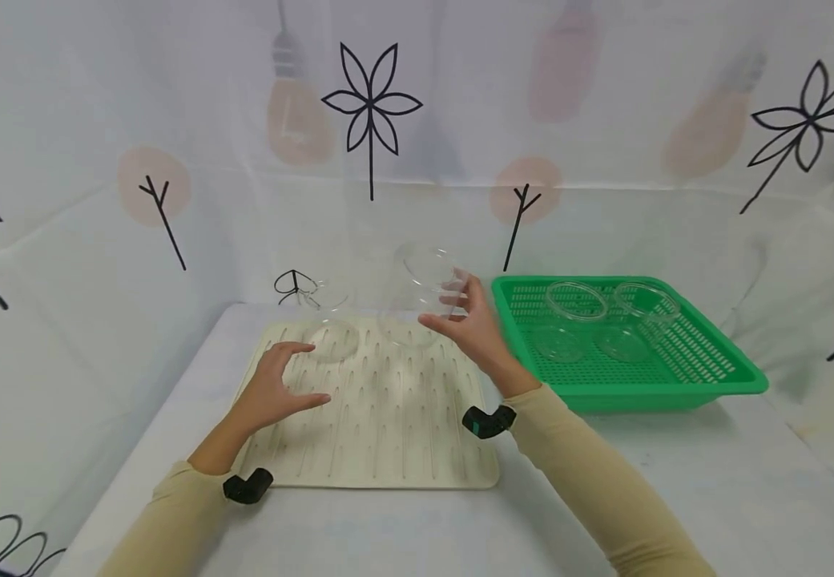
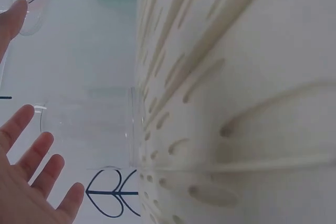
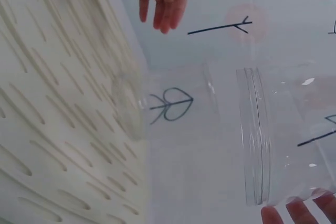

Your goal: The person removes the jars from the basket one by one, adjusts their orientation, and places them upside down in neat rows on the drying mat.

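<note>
My right hand (image 1: pixel 470 320) grips a clear plastic cup (image 1: pixel 424 296), thumb on the near side and fingers round the far side. That cup hangs rim-down above a cream ridged drying mat (image 1: pixel 388 433); the right wrist view shows its thick rim (image 3: pixel 254 140) facing the mat. A second clear cup (image 1: pixel 330 324) stands upside down at the mat's back left. Beside it is my left hand (image 1: pixel 272 389), thumb and fingers spread apart with nothing between them. Whether its fingertips touch the standing cup I cannot tell.
A green slotted basket (image 1: pixel 712 390) stands right of the mat, behind my right forearm. Two clear cups (image 1: pixel 577 302) sit upright in it, side by side. Patterned cloth (image 1: pixel 417 216) hangs behind the white-covered table (image 1: pixel 388 537).
</note>
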Demonstrator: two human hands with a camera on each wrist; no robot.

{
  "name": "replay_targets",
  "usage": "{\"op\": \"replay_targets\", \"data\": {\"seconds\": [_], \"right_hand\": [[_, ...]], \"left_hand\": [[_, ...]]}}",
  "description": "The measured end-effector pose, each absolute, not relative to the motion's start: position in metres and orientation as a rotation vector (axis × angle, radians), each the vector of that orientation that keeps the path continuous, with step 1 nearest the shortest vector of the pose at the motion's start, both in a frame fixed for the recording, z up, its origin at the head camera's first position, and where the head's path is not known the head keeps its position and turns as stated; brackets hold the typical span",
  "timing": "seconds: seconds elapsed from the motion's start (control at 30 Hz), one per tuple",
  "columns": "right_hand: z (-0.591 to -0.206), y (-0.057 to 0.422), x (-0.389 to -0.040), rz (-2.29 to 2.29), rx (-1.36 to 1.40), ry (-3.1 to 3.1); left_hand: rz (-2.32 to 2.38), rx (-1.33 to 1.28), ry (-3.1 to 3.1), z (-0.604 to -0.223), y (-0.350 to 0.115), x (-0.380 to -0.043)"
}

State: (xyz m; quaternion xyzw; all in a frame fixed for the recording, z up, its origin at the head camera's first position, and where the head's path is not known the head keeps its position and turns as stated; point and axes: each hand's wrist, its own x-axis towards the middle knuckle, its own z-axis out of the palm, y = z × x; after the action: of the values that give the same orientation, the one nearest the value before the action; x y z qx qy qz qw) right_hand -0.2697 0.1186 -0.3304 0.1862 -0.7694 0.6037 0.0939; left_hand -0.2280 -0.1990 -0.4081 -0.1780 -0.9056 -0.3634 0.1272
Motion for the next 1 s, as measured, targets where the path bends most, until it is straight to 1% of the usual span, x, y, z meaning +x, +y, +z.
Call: {"op": "replay_targets", "data": {"seconds": [0.2, 0.5, 0.7, 1.0], "right_hand": [[-0.337, 0.116, -0.277, 1.810, 0.539, -2.296], [-0.354, 0.110, -0.287, 1.835, 0.448, -2.329], [-0.364, 0.107, -0.295, 1.853, 0.420, -2.312], [-0.377, 0.104, -0.304, 1.826, 0.301, -2.392]], "left_hand": [[-0.995, -0.505, -2.689, -0.419, -0.220, -0.224], [-0.840, -0.548, -2.777, -0.434, -0.253, -0.216], [-0.733, -0.520, -2.835, -0.432, -0.270, -0.208], [-0.581, -0.529, -2.973, -0.429, -0.287, -0.195]]}}
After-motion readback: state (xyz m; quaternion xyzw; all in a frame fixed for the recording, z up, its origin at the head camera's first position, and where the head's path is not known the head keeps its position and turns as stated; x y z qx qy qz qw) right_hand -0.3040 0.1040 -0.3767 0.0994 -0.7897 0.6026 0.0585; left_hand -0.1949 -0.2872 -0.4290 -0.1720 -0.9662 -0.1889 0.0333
